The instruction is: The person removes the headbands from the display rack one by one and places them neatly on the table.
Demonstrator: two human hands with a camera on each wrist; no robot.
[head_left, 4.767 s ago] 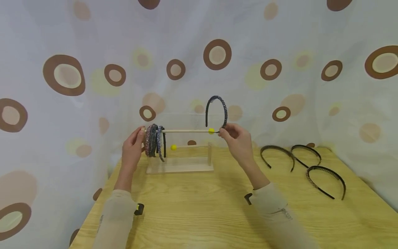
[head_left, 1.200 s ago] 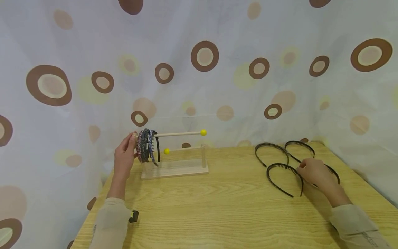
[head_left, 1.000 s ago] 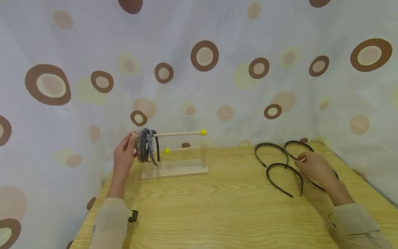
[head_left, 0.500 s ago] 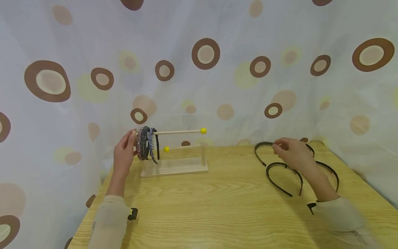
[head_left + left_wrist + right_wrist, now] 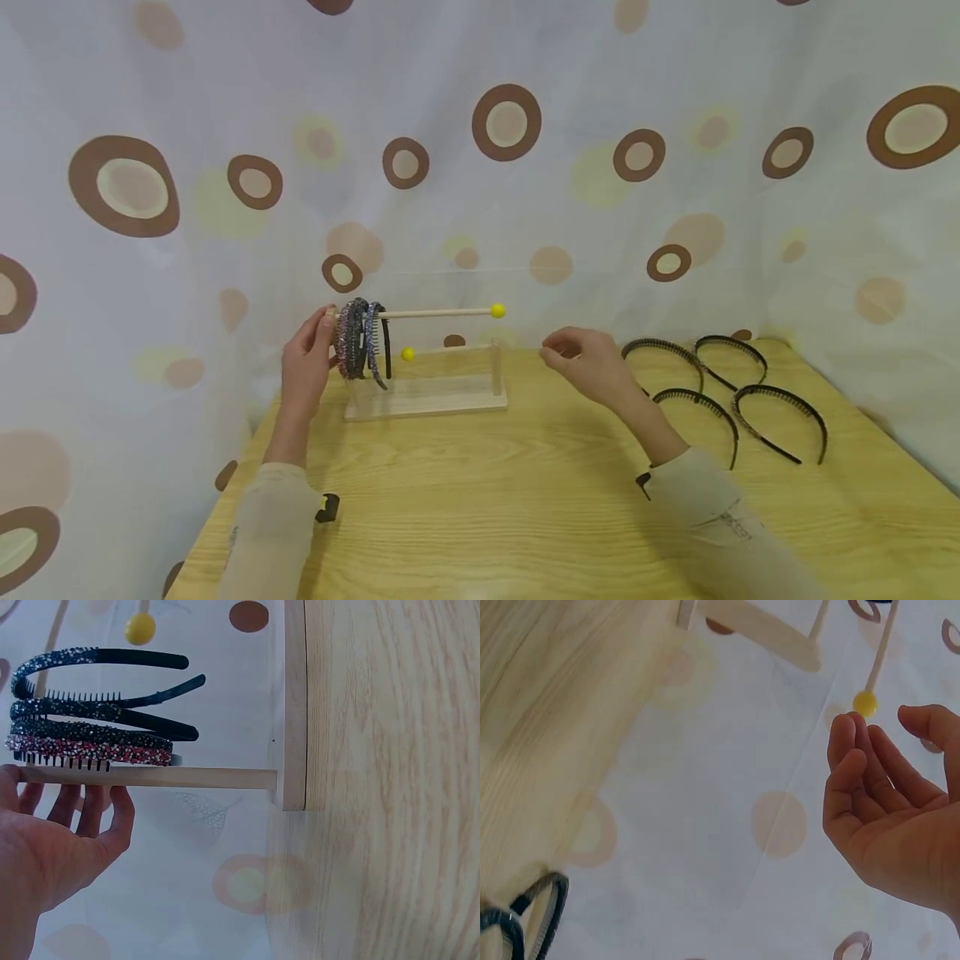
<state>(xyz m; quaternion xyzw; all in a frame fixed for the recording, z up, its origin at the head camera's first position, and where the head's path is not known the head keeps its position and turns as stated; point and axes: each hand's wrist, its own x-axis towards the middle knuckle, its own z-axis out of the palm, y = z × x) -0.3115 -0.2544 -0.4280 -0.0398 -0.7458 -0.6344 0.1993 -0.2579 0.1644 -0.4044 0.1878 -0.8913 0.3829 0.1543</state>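
My left hand grips the top of the upright post of a wooden headband stand. Several glittery headbands hang bunched by that post, on the upper rod, with comb teeth inside them. In the left wrist view, pink, black and blue sequins show on them. A yellow ball caps the rod's free end. Just to the right of this ball, my right hand hovers above the table with loosely bent fingers and holds nothing.
Several black toothed headbands lie on the right of the wooden table, among them a front left one and a front right one. A lower rod with its own yellow ball points left. A spotted curtain hangs behind.
My right hand held a headband at the upper rod's ball earlier; that headband now lies with the others. From there the hand has come back left, empty. My left hand keeps its grip.
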